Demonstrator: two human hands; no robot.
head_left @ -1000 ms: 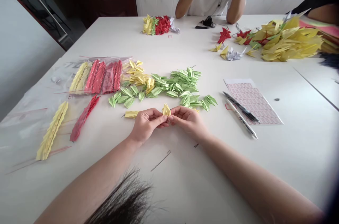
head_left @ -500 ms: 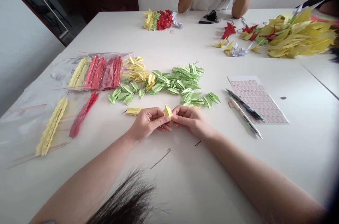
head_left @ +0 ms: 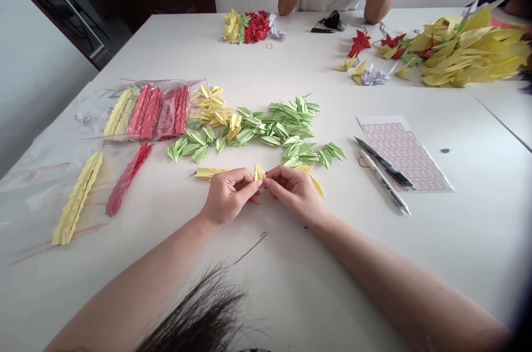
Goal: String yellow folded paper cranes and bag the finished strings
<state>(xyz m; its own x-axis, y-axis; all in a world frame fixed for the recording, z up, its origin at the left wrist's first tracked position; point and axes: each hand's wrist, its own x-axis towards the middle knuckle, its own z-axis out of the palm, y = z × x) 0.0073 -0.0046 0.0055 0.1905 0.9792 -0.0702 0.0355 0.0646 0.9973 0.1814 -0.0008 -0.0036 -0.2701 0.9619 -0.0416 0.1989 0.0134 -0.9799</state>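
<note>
Pinching a small yellow folded paper piece (head_left: pixel 259 172) between thumb and curled fingers, the left hand (head_left: pixel 230 191) meets the right hand (head_left: pixel 293 190), whose thumb and fingertips are closed at the piece's other side. The piece stands just above the white table (head_left: pixel 332 280), on the near side of the green folded pieces (head_left: pixel 286 125), with a yellow folded strip (head_left: pixel 208 173) just beside the left hand. Nearer the person lies a thin hooked wire (head_left: pixel 250 248), while two pens (head_left: pixel 384 166) rest partly on a sheet of red-outlined labels (head_left: pixel 409 155) to the right.
</note>
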